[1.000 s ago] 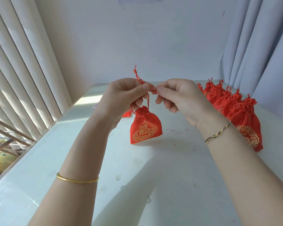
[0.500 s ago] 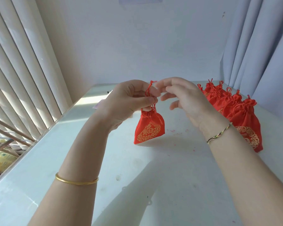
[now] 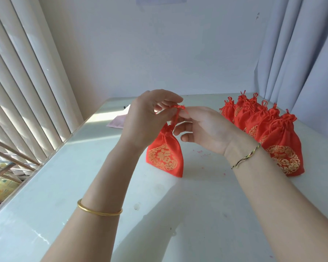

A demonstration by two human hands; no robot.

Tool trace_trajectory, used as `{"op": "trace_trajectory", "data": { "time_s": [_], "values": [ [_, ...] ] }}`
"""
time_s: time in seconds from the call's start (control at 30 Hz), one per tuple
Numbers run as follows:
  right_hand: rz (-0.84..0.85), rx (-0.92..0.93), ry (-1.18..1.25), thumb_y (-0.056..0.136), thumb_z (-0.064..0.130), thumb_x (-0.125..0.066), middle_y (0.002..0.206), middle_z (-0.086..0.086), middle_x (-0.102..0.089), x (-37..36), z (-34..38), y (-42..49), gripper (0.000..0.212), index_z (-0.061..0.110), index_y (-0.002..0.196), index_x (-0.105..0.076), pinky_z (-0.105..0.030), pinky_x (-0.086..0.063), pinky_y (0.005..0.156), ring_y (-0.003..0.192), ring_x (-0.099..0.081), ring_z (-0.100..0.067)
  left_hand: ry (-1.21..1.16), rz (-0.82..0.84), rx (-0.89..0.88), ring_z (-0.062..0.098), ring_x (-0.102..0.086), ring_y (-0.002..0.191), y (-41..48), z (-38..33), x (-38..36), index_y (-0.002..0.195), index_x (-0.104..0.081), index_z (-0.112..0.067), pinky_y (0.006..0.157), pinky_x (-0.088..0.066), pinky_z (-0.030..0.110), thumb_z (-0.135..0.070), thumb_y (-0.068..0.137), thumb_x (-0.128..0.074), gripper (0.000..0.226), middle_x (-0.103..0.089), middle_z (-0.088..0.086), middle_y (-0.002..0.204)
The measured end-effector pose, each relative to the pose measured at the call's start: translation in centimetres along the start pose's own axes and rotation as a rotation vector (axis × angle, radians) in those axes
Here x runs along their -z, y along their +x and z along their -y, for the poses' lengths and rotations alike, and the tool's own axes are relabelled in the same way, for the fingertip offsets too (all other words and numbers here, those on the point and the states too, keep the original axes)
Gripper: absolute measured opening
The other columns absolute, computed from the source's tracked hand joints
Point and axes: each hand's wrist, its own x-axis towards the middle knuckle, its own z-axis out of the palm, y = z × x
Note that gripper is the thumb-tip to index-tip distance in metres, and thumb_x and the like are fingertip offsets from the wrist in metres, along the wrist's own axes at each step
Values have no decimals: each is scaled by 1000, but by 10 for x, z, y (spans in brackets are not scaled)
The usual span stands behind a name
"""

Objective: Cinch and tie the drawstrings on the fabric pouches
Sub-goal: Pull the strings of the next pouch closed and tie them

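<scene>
White tabletop point(image 3: 83, 186) carries a red cloth pouch with gold print point(image 3: 164, 154) near its middle, its red drawstring point(image 3: 176, 118) pinched by the left hand point(image 3: 146, 120) and touched by the right hand point(image 3: 203, 127), grip unclear, so the half-made knot likely needs pulling tight.
</scene>
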Motion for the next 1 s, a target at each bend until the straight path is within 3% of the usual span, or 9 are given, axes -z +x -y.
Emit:
{"op": "trace_trajectory", "data": {
  "time_s": [0.17,0.27,0.37,0.53,0.67,0.83,0.9,1.0],
  "values": [
    [-118,27,-59,96,17,-46,81,-1,-61,2,-1,1,23,14,76,-56,-23,-41,54,67,-59,-16,-83,-43,60,4,-62,72,1,4,0,84,-71,-24,73,-53,29,-3,80,-69,21,-70,-17,75],
    [-233,32,-48,98,22,-44,83,-4,-62,8,-1,1,28,15,72,-52,-23,-42,53,65,-62,-18,-180,-26,136,5,-66,75,3,9,1,87,-72,-13,76,-52,22,0,81,-67,15,-72,-9,81],
    [-314,38,-51,98,26,-43,80,-4,-65,13,-1,1,33,15,69,-52,-22,-41,53,59,-62,-14,-263,-32,229,3,-64,70,3,15,3,89,-71,-6,69,-50,16,-1,84,-63,10,-72,-3,80],
    [-443,-26,-49,95,32,-48,72,-1,-66,19,-3,1,33,18,66,-54,-22,-40,53,55,-61,-9,-85,-54,302,-9,-59,58,3,25,10,84,-68,-7,57,-43,6,-15,92,-57,16,-68,-9,75],
    [-513,-68,-24,93,32,-52,66,0,-66,22,-6,1,32,18,63,-55,-23,-39,54,51,-59,-8,-12,-86,377,0,-59,62,3,30,11,70,-63,-10,62,-46,19,-20,93,-50,28,-68,-10,69],
    [-620,-89,-49,92,19,-52,56,1,-60,25,-14,2,33,13,60,-53,-18,-39,45,38,-51,-4,-5,-211,414,-4,-50,45,5,31,12,75,-57,4,55,-42,25,-6,88,-41,23,-62,-5,61],
    [-639,-99,-61,93,16,-51,54,0,-58,25,-18,2,34,11,59,-53,-16,-40,41,36,-48,-4,-74,-236,419,-3,-55,50,6,28,11,71,-55,-1,55,-44,21,-5,89,-39,24,-62,-3,63],
    [-609,-130,-79,93,18,-50,59,-2,-57,25,-17,1,34,12,59,-53,-17,-41,43,43,-49,-8,-419,-190,415,12,-68,84,7,19,9,82,-58,0,70,-52,24,-11,97,-38,27,-70,-5,72]
  ]
}}
